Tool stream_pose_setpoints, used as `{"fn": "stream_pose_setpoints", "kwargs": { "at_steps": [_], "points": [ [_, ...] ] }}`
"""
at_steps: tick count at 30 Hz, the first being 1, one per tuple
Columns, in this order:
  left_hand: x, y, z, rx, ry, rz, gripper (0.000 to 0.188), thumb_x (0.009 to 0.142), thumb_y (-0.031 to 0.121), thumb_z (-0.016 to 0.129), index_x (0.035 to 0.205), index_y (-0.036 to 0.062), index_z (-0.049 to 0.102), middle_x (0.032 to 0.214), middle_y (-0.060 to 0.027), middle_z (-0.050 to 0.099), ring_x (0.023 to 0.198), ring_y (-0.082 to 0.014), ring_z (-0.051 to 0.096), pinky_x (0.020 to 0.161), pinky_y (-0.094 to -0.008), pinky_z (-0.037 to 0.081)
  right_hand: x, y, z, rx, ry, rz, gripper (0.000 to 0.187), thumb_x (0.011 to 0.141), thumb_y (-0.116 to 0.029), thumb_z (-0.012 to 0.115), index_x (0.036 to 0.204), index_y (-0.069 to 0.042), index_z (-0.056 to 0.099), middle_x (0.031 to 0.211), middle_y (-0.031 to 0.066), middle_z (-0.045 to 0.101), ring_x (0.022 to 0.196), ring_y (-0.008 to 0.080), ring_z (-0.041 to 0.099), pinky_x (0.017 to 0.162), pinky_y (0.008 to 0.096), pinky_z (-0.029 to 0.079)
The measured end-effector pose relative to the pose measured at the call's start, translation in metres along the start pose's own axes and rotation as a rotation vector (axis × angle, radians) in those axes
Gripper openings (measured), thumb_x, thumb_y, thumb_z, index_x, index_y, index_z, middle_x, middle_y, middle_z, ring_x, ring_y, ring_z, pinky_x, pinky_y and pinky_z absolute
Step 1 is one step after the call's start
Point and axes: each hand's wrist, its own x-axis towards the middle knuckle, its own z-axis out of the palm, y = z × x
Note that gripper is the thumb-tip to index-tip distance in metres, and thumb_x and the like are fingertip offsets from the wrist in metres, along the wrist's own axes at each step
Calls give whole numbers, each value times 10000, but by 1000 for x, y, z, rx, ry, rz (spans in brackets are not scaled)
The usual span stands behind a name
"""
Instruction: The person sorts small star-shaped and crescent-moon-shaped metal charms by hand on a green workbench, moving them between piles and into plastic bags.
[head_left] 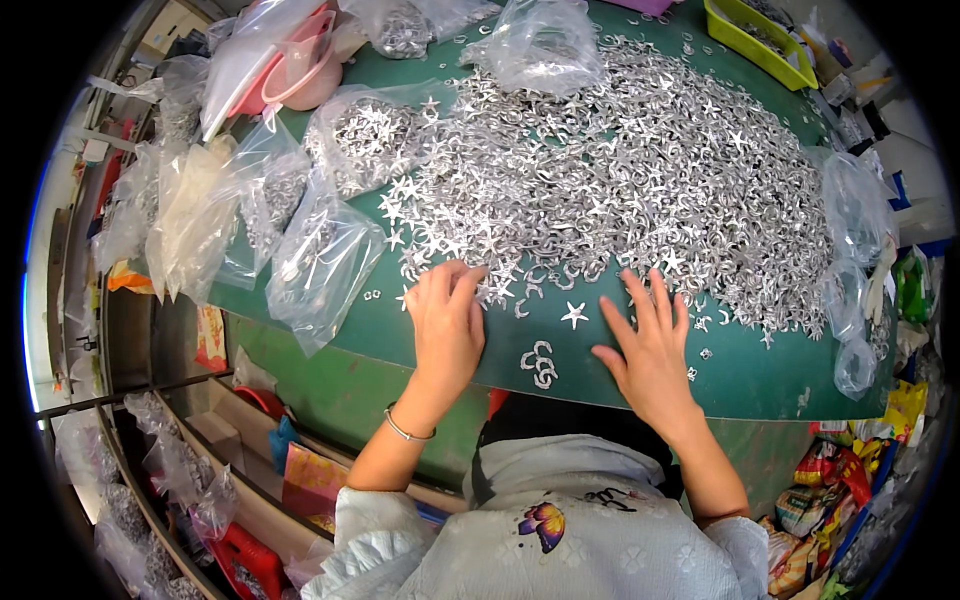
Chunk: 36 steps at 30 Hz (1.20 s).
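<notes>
A wide heap of small silver metal pieces point(700, 180), with stars and crescents among them, covers much of the green table point(460, 350). At the heap's near left edge is my left hand point(447, 315), its fingers bent down among silver stars; what they hold, if anything, is hidden. My right hand point(652, 350) lies at the near edge of the heap with its fingers spread and nothing held. One silver star point(574, 315) lies alone between the hands. Nearer the table's edge is a small group of crescent pieces point(540, 365).
Clear plastic bags point(325, 260), some with silver pieces inside, lie to the left. Pink basins point(305, 75) stand at the far left and a yellow-green tray point(765, 45) at the far right. More bags point(852, 290) edge the right side. Colourful packages point(825, 480) are stacked below right.
</notes>
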Motion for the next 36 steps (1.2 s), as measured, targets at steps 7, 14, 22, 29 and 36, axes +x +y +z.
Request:
{"fn": "stream_pose_setpoints", "kwargs": {
  "at_steps": [7, 14, 22, 29, 36],
  "points": [
    [0, 32, 12, -110, -164, 155, 325, 793, 6, 685, 1110, 75, 660, 1101, -59, 569, 966, -229, 537, 812, -374, 352, 12, -11, 6, 35, 42, -56, 515, 795, -262, 751, 1271, -139, 596, 1466, 169, 373, 1407, 407, 264, 1072, 613, 236],
    [-13, 25, 11, -98, -91, 70, 347, 765, 23, 711, 1102, 93, 666, 1119, -60, 566, 944, -251, 533, 817, -395, 359, -16, -1, -9, 86, 11, 63, 512, 818, -249, 730, 1289, -113, 582, 1487, 170, 347, 1411, 426, 238, 1083, 614, 206],
    [-45, 82, 24, -209, -234, 132, 379, 761, 27, 715, 1131, 29, 629, 1076, -80, 567, 918, -238, 545, 793, -380, 359, -16, -2, -8, 35, 8, 63, 516, 803, -267, 743, 1267, -88, 604, 1513, 184, 309, 1420, 441, 215, 1089, 630, 172],
    [-46, 94, 24, -287, -228, 89, 430, 770, 16, 705, 1186, 18, 596, 1101, -93, 548, 943, -249, 538, 819, -387, 363, -14, 16, -4, -16, 157, 221, 442, 843, -221, 699, 1258, -97, 609, 1511, 192, 305, 1424, 440, 197, 1096, 624, 162],
    [-42, 94, 26, -260, -274, 88, 472, 786, 42, 698, 1235, 9, 557, 1188, -107, 525, 1038, -270, 518, 864, -407, 362, -16, 21, -13, -2, 170, 201, 402, 862, -195, 668, 1245, -82, 611, 1515, 181, 304, 1419, 440, 204, 1101, 619, 156]
  ]
}}
